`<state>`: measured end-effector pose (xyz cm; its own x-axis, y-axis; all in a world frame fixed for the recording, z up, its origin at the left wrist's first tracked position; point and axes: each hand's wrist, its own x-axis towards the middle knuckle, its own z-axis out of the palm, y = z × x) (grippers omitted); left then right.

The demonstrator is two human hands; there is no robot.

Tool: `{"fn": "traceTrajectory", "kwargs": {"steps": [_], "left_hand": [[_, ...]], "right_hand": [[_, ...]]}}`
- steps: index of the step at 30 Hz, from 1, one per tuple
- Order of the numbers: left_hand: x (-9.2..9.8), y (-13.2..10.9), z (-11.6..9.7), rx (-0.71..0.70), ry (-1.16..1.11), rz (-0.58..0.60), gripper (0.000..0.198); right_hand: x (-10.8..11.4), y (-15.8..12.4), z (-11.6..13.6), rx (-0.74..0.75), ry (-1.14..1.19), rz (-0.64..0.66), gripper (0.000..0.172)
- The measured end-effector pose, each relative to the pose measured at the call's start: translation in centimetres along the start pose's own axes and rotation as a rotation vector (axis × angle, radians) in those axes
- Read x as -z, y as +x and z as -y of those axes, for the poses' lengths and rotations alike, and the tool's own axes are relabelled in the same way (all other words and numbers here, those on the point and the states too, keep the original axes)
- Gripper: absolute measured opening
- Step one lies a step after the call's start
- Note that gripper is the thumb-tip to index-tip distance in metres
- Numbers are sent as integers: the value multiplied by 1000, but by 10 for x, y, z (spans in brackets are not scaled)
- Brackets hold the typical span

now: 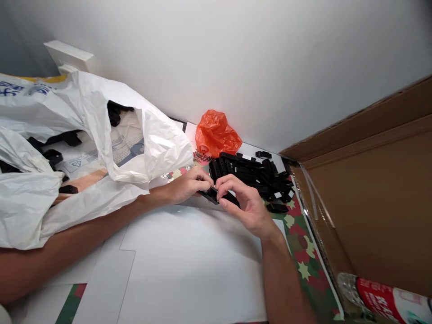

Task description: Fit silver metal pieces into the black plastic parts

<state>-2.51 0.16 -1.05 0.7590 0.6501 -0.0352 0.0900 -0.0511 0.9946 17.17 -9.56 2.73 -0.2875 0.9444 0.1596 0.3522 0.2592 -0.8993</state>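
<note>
At the near edge, two bare forearms reach in over white paper sheets (pixel 175 256) that lie on a star-patterned cloth (pixel 300 243), and a bottle with a red label (pixel 388 299) lies at the lower right against the foot of an open cardboard box (pixel 371 202). Farther in, the left hand (pixel 189 184) and the right hand (pixel 243 202) meet over the far edge of the sheets. Between them is a small black plastic part (pixel 214 194), held just above the paper. The left fingers (pixel 205 182) are curled tight, their tips pinching the part's left end from above. The right fingers (pixel 229 182) are bent over its right end, with the thumb pressed against its near side, so both hands are closed on the one piece. Just beyond the hands, a pile of similar black parts (pixel 256 173) is heaped on the cloth, near the box's corner. To the left, a large white plastic bag (pixel 101 148) sprawls open with more black pieces showing inside it. Behind the pile sits a crumpled orange bag (pixel 216 132), right up against the white wall (pixel 253 54), and a white wall socket (pixel 69 56) sticks out at the far left
</note>
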Motion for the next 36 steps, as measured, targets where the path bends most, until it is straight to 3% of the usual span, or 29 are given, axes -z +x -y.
{"fn": "traceTrajectory", "kwargs": {"steps": [3,7,13,26,32,36], "left_hand": [[0,1,-4,-47,-42,101,22],[0,1,-7,-69,-78,60,17],[0,1,-13,-40,-152,66,15],[-1,4,-15,-25,-51,30,19],[-5,4,-12,-107,50,-24,19],[-6,3,-10,-69,31,-32,23]], "right_hand": [[-4,2,-7,7,2,-55,13],[-6,4,-14,10,-54,-132,24],[-7,6,-23,67,-181,-361,17],[-5,7,-17,39,-173,-334,24],[-13,9,-17,-47,-144,-423,17],[-18,11,-17,-95,-128,-448,15]]}}
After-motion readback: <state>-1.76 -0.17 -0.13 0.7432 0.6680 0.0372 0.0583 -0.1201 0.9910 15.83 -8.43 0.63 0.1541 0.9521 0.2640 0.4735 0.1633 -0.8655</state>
